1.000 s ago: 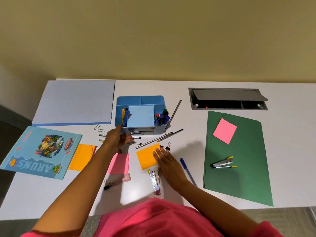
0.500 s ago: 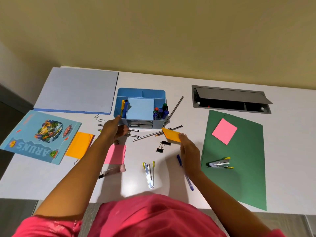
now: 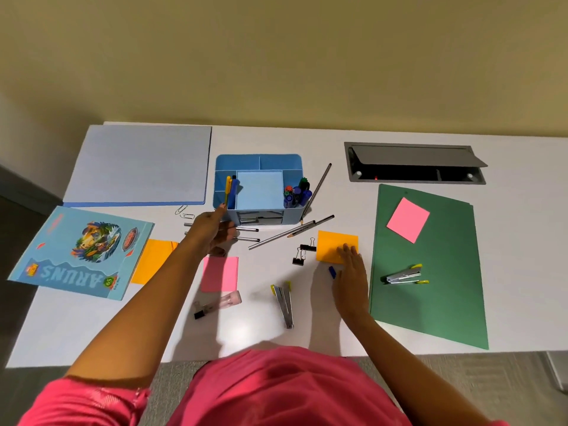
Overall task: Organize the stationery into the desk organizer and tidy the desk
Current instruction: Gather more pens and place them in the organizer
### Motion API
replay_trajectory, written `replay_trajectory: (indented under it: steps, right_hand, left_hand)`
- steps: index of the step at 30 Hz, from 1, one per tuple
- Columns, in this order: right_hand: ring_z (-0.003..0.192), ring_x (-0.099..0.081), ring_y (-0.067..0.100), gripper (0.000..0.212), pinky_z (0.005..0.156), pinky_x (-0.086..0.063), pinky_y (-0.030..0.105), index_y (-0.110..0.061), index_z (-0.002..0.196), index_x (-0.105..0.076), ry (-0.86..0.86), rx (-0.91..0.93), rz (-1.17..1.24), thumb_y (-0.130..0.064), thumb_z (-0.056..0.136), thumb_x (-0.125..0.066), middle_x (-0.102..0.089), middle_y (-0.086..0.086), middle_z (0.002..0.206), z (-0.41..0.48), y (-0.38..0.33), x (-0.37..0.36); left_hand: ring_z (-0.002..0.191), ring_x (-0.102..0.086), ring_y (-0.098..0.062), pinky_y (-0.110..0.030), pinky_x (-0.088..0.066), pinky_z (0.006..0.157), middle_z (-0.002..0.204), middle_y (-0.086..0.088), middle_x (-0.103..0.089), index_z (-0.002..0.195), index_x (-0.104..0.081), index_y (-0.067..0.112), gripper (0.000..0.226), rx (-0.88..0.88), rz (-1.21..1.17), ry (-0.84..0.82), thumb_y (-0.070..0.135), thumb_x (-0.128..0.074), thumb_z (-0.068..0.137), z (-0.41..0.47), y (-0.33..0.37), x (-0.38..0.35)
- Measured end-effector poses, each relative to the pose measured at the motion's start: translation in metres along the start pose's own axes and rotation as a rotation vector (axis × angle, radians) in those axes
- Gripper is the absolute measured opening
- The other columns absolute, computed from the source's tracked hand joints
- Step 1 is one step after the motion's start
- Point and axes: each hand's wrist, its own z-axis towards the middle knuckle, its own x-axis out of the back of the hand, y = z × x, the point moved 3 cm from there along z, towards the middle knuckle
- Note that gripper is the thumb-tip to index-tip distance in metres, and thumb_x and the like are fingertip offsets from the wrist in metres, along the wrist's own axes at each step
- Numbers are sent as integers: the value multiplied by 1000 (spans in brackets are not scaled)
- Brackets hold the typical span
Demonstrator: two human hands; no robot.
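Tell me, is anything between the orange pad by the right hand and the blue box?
Two pencils lie flat between the orange sticky pad and the blue organizer. Lifted by the right hand, the pad would likely pass over them.

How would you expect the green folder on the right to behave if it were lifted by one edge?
The green folder looks thin and lies flat, so it would probably sag rather than stay stiff. The pink note pad and the stapler rest loose on it, so they would likely slide off if it tilts.
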Motion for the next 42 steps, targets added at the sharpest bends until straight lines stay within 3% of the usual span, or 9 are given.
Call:
replay_trajectory:
  steps: [3,6,12,22,27,31,34,38,42]
  right_hand:
    - [117,-52,33,49,94,-49,42,-2,122,-58,10,44,-16,16,77,-58,-57,16,124,-20,-17,-3]
    - [98,-53,28,36,78,-51,39,-4,111,-61,42,-79,-35,11,78,-62,-59,14,107,-29,-15,2]
    - [71,-54,36,12,58,-45,39,4,84,-61,26,-141,-95,5,78,-71,-58,18,80,-34,-1,19]
    - [83,-52,25,14,66,-36,28,0,98,-55,-253,-300,-86,-13,91,-58,-55,13,94,-11,-8,7]
    - [65,-53,25,14,55,-38,22,-12,90,-50,-114,-229,291,-3,89,-60,-58,5,74,6,-50,23]
    - [70,-69,14,32,64,-56,24,-13,111,-51,-55,-112,633,1,85,-65,-68,6,84,26,-100,45]
    - [72,-69,15,48,66,-57,24,-12,125,-48,7,-15,595,-8,83,-70,-67,3,87,48,-134,51]
    - [85,-69,15,32,78,-56,25,-12,121,-49,60,144,767,-7,92,-59,-65,6,91,70,-181,51]
    - [91,-69,14,16,78,-58,32,-18,110,-52,-2,109,799,-11,96,-53,-66,7,97,92,-215,29]
  left_hand:
    - [68,-57,-26,-43,-55,85,80,-16,-57,116,-54,-5,49,6,4,-18,39,-42,98,2,-1,2]
    - [73,-58,-28,-49,-50,94,83,-17,-58,107,-55,0,42,0,3,-25,39,-43,98,4,-1,2]
    - [82,-61,-30,-32,-59,66,92,-19,-60,107,-55,2,39,7,33,-36,38,-44,97,5,-1,4]
    - [75,-48,-26,-35,-39,63,89,-18,-50,82,-52,3,35,29,-59,-88,35,-48,96,5,-2,6]
    - [70,-48,-23,-36,-38,61,80,-16,-51,80,-50,4,31,29,-112,-84,30,-49,96,0,1,4]
    - [68,-46,-21,-34,-37,60,78,-14,-50,80,-51,4,30,29,-125,-99,30,-49,96,2,1,5]
    - [66,-43,-18,-33,-35,59,76,-13,-48,81,-52,5,29,44,-145,-127,30,-49,96,6,-2,7]
    - [63,-43,-19,-31,-35,58,73,-13,-48,86,-53,4,30,43,-134,-131,33,-51,95,11,-5,8]
    - [61,-40,-19,-30,-33,57,72,-12,-45,88,-52,4,30,38,-150,-131,33,-51,95,13,-6,7]
